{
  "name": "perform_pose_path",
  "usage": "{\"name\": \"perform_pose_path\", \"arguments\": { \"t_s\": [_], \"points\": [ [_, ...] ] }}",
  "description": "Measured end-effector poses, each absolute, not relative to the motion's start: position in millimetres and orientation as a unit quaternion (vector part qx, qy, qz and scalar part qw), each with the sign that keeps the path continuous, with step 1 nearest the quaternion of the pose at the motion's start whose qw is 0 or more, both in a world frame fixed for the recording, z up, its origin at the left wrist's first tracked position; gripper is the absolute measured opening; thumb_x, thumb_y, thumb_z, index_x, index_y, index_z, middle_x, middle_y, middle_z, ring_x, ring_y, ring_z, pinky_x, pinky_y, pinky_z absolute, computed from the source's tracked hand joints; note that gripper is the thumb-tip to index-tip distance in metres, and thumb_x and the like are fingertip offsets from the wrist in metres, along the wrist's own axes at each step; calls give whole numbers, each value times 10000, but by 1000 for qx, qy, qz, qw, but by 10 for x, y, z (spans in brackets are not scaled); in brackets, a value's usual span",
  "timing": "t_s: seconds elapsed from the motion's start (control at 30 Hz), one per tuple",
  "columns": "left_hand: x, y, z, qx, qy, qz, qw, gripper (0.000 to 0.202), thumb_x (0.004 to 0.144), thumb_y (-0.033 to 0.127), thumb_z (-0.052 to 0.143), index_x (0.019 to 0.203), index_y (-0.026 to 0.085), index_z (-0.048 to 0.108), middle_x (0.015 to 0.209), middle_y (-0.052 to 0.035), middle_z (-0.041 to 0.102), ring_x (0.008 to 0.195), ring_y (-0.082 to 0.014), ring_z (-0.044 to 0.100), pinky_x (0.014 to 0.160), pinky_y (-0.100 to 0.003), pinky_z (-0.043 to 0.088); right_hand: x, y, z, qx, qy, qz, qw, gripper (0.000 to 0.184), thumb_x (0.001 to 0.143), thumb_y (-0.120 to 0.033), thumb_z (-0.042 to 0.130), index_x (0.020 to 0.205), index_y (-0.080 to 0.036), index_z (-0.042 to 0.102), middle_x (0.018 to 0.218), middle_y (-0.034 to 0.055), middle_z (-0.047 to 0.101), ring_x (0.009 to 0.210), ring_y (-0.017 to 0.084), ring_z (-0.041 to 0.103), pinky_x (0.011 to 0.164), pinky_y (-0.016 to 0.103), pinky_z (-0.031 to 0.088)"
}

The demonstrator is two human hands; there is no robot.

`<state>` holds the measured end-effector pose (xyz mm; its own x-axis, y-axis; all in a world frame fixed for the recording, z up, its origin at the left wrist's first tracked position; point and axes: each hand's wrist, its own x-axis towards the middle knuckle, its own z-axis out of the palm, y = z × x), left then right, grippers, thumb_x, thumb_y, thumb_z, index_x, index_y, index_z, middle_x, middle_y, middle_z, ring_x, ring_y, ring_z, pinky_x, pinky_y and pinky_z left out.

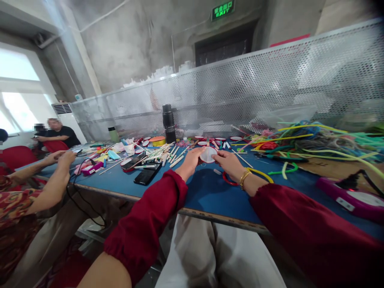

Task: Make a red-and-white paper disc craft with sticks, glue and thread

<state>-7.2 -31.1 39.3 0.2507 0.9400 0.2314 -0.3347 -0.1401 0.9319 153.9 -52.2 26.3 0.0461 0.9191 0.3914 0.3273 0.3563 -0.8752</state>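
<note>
My left hand (189,162) and my right hand (229,163) both grip a small white round disc with a red rim (208,154), held just above the blue table (168,185). Both arms wear dark red sleeves, and a gold bracelet (244,178) sits on my right wrist. A red ring (228,180) and a yellow tube (264,175) lie on the table under my right wrist. More red-rimmed discs (216,140) and white sticks (172,156) lie beyond my hands.
A black bottle (169,123) stands at the back by a perforated metal screen (270,80). A heap of coloured tubes (318,144) fills the right. A black phone (147,176) lies left of my hands. A co-worker's arms (48,176) rest at the left; another person sits far left.
</note>
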Motion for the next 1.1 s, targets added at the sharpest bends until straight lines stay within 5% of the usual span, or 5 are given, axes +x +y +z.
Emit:
{"name": "perform_pose_path", "arguments": {
  "t_s": [0.3, 0.53, 0.83, 1.1],
  "points": [
    [-93, -293, 369, 554, 307, 543, 552, 418, 649, 326, 874, 983, 118, 733, 879, -58, 725, 738, -143, 605, 759, -296, 498, 1492, -611, 347, -471, -617, 325, 540, 344, 675, -529, 710, 696, -196, 627, 604, -20, 540, 599, 121, 463, 538, 258, 351],
    [-95, -338, 401, 542, 321, 535, 563, 416, 669, 340, 872, 994, 125, 724, 877, -53, 715, 699, -126, 595, 685, -267, 467, 1503, -543, 322, -486, -560, 358, 568, 297, 704, -504, 701, 738, -216, 640, 601, -2, 580, 561, 135, 504, 498, 255, 367],
    [-100, -381, 402, 627, 309, 479, 531, 666, 557, 323, 937, 1141, 111, 697, 763, -11, 647, 591, -73, 443, 599, -246, 340, 1498, -591, 364, -484, -537, 335, 605, 298, 694, -453, 772, 749, -182, 663, 591, 2, 634, 569, 129, 570, 510, 237, 425],
    [-112, -334, 374, 645, 316, 480, 503, 591, 600, 295, 907, 1125, 101, 717, 745, -15, 662, 581, -79, 440, 589, -245, 336, 1477, -590, 367, -478, -533, 341, 609, 298, 679, -430, 800, 771, -182, 663, 598, 4, 646, 580, 133, 595, 511, 233, 426]
  ]
}}
